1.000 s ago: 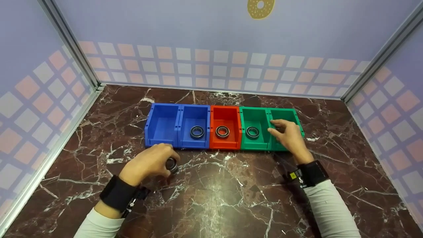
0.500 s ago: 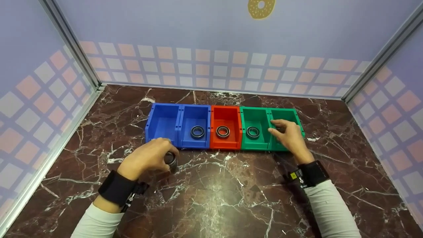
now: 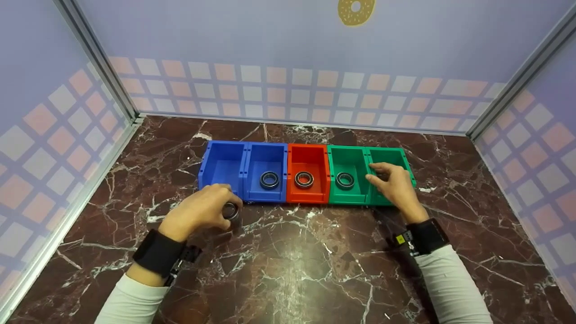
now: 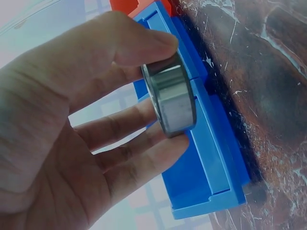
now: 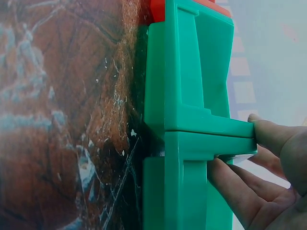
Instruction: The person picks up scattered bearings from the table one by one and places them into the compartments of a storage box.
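My left hand (image 3: 200,208) pinches a ball bearing (image 3: 231,210) between thumb and fingertips, just in front of the leftmost blue bin (image 3: 225,164). In the left wrist view the bearing (image 4: 173,98) stands on edge, its shiny outer ring turned to the camera. My right hand (image 3: 393,186) is at the two green bins on the right. In the right wrist view its thumb and fingers pinch the walls between the near green bin (image 5: 187,182) and the other green bin (image 5: 211,62). Part of the rightmost green bin's inside is hidden by this hand in the head view.
The bins stand side by side in one row. One bearing (image 3: 269,180) lies in the second blue bin, another bearing (image 3: 304,179) in the red bin (image 3: 308,155), and a third bearing (image 3: 345,180) in the left green bin. Panels surround the marbled tabletop (image 3: 292,265).
My left hand has moved slightly up and forward with the bearing, closer to the leftmost blue bin. My right hand stays in place on the green bins.
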Action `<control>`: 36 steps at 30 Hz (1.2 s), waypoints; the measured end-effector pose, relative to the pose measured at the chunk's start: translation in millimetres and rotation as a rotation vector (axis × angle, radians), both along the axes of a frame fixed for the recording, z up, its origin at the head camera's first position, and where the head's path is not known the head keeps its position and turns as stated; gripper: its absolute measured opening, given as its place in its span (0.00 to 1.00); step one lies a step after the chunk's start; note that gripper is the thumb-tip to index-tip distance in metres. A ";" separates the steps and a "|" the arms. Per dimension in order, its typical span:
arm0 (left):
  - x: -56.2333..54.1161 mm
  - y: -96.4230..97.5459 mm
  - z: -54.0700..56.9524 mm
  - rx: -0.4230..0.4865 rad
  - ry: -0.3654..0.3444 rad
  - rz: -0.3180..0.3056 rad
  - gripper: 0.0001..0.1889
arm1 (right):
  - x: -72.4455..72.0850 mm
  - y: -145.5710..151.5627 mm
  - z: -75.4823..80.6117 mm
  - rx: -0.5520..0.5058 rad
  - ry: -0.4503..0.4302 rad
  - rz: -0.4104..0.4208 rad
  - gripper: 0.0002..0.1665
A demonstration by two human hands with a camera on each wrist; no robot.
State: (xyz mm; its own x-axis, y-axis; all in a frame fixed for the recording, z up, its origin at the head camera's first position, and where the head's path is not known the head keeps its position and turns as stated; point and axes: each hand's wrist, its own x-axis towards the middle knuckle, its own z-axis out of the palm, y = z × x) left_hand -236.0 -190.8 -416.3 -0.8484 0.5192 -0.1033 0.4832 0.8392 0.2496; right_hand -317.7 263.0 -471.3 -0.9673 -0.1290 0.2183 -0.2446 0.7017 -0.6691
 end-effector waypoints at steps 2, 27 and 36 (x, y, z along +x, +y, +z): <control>-1.6 0.0 0.1 -0.002 0.010 -0.006 0.27 | -0.2 0.0 -0.1 0.000 0.002 -0.002 0.24; -20.3 -5.7 6.3 0.007 0.037 -0.007 0.26 | -1.8 1.0 -2.4 0.022 -0.001 -0.010 0.25; -27.8 -11.2 5.9 0.010 0.085 -0.002 0.26 | -2.6 0.2 -1.2 0.027 0.010 -0.021 0.24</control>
